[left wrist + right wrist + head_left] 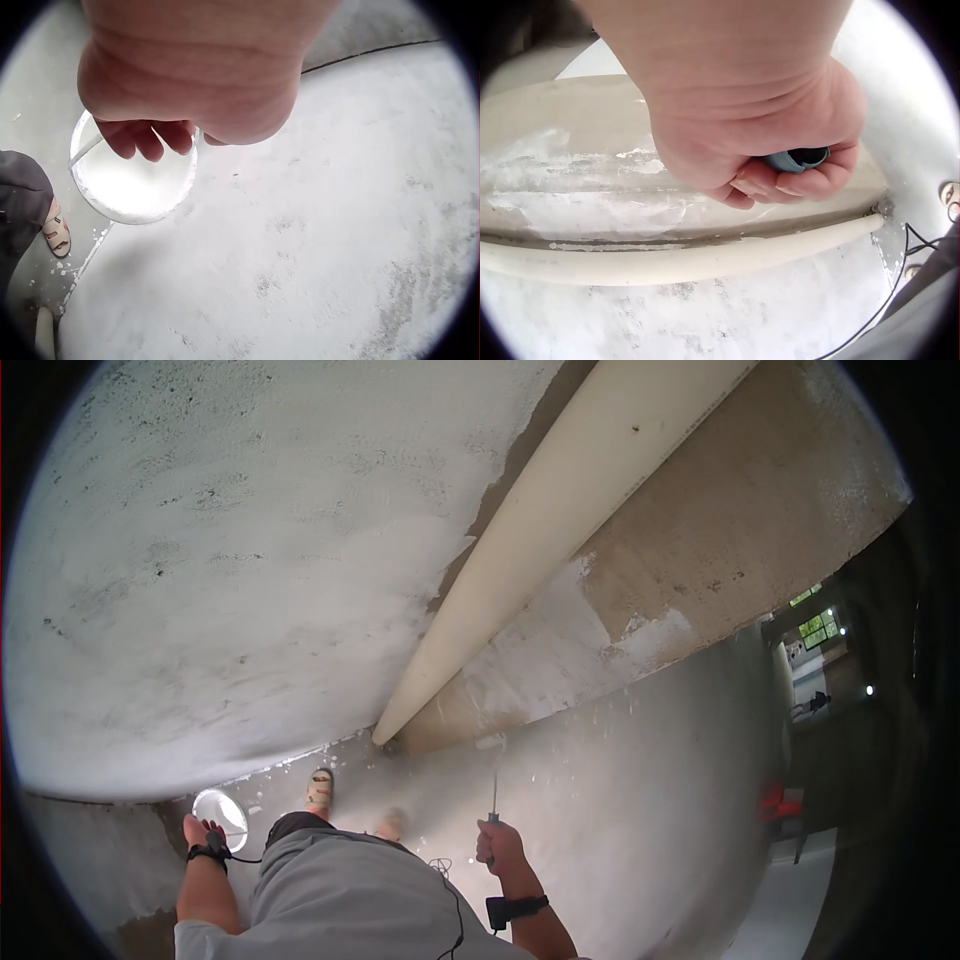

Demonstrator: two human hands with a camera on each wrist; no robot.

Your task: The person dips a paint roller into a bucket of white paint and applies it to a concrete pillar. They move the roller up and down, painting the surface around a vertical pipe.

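Observation:
My right hand (502,847) grips the blue-grey handle (799,159) of a paint roller, its fingers curled round it. The roller's thin metal rod (495,792) points away from me to a small white head (490,742), seen over the floor below the wall. At the left, my left hand (203,832) hangs with loosely bent fingers and holds nothing. Beneath it in view is a round white bucket (236,830) with bright white contents. In the left wrist view the fingertips overlap the bucket (139,220), whose pale bail crosses its left side.
A cream pipe (520,550) runs along the wall corner to the floor. Left of it is a white-coated wall (280,560); right of it a brown, partly coated strip (740,520). My sandalled foot (320,790) is near the bucket. A red object (780,803) stands far right.

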